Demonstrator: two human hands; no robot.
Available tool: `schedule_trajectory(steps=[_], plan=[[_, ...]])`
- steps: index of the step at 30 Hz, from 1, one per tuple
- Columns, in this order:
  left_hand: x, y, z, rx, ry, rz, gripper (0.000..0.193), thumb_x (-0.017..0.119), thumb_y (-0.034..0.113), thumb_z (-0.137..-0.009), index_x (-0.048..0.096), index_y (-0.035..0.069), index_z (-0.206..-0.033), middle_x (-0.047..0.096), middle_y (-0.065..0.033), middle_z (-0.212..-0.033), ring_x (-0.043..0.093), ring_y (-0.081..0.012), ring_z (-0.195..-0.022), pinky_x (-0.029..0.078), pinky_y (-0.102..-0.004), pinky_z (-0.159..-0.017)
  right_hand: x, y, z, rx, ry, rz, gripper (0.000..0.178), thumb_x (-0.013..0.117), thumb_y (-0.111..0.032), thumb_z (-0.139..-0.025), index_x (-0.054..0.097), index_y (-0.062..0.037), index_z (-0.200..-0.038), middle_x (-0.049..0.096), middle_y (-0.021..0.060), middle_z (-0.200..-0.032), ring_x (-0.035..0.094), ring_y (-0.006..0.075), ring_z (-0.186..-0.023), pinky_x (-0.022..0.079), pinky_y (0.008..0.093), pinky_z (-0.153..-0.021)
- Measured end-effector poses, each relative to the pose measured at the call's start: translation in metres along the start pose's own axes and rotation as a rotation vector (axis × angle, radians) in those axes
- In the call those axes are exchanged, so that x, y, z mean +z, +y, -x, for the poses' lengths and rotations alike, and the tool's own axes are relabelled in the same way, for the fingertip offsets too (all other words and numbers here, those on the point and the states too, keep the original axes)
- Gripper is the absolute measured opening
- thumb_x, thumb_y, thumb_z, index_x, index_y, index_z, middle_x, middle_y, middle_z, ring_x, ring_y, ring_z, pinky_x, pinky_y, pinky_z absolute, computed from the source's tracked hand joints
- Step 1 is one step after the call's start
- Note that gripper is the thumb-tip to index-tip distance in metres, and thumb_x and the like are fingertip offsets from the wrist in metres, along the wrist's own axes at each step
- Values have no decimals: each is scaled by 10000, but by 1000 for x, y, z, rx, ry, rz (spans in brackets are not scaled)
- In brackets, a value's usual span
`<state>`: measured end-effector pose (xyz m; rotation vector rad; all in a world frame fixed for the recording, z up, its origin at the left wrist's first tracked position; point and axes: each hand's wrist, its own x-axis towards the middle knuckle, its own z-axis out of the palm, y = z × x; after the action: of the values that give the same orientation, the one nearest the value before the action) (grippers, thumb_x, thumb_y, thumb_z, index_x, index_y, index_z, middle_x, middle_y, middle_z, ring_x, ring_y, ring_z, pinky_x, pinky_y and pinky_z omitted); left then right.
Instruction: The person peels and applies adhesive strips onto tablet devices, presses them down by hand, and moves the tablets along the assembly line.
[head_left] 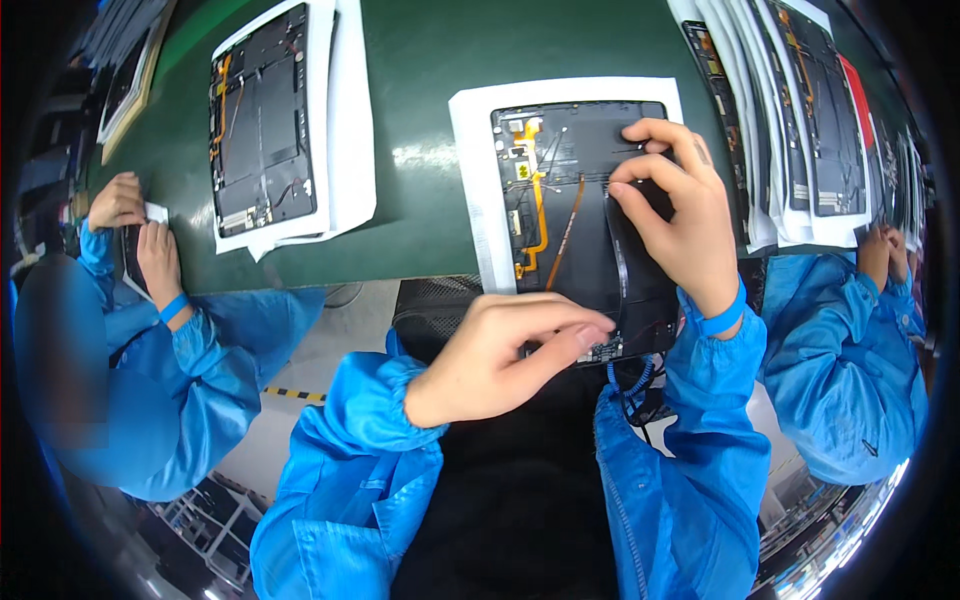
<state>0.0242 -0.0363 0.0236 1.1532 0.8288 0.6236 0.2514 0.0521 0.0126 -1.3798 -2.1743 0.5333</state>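
Observation:
An open tablet housing (585, 255) lies on a white sheet in front of me, its inner parts exposed. Orange flex cables (541, 215) run down its left side, and a thin brown strip (567, 232) slants beside them. A dark, shiny ribbon cable (620, 255) runs down the middle. My right hand (685, 205) pinches this cable's upper end between thumb and index finger, its other fingers curled over the housing. At the lower end, near a small circuit board (604, 352), my left hand (505, 352) holds thumb and index finger together on the cable.
Another open tablet housing (262, 130) lies on white sheets (348, 130) to the left. More housings (825, 120) stand layered between white sheets at the right, on the green table (420, 55). People in blue work on both sides, one with hands (150, 240) at the table's left edge.

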Motion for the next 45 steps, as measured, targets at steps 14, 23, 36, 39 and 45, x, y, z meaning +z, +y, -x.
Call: schedule_trajectory(steps=[14, 23, 36, 39, 45], plan=[[30, -4, -4, -96, 116, 519, 235, 628, -27, -1017, 680, -88, -1238, 759, -144, -1106, 744, -170, -951, 604, -291, -866, -28, -43, 64, -209, 44, -239, 299, 885, -89, -631, 748, -71, -897, 751, 94, -1032, 731, 295, -897, 498, 389, -699], [29, -6, -5, 275, 163, -103, 222, 649, -67, -959, 691, -115, -1172, 755, -172, -923, 763, -233, -802, 616, -313, -721, -31, -46, 66, -251, 64, -99, 283, 853, -19, -639, 762, -39, -906, 763, 74, -912, 734, 263, -827, 507, 360, -654], [23, -11, -6, 352, 73, -361, 215, 693, -66, -892, 692, -92, -1105, 705, -174, -870, 714, -297, -743, 570, -357, -658, -25, -36, 70, -328, -82, 4, 305, 778, 15, -622, 691, 2, -914, 707, 100, -890, 692, 280, -801, 526, 373, -629], [21, -14, -6, 317, 77, -301, 213, 684, -63, -901, 700, -86, -1112, 717, -161, -881, 724, -280, -750, 579, -346, -669, -24, -35, 69, -336, -92, -40, 327, 801, 3, -622, 702, 4, -934, 716, 108, -912, 693, 284, -796, 526, 368, -622], [18, -14, -4, 344, 81, -276, 251, 675, -72, -899, 690, -100, -1148, 727, -157, -895, 734, -273, -777, 590, -343, -693, -26, -38, 68, -374, -46, -81, 362, 830, -13, -599, 721, 16, -942, 729, 127, -930, 693, 285, -792, 532, 360, -613]])
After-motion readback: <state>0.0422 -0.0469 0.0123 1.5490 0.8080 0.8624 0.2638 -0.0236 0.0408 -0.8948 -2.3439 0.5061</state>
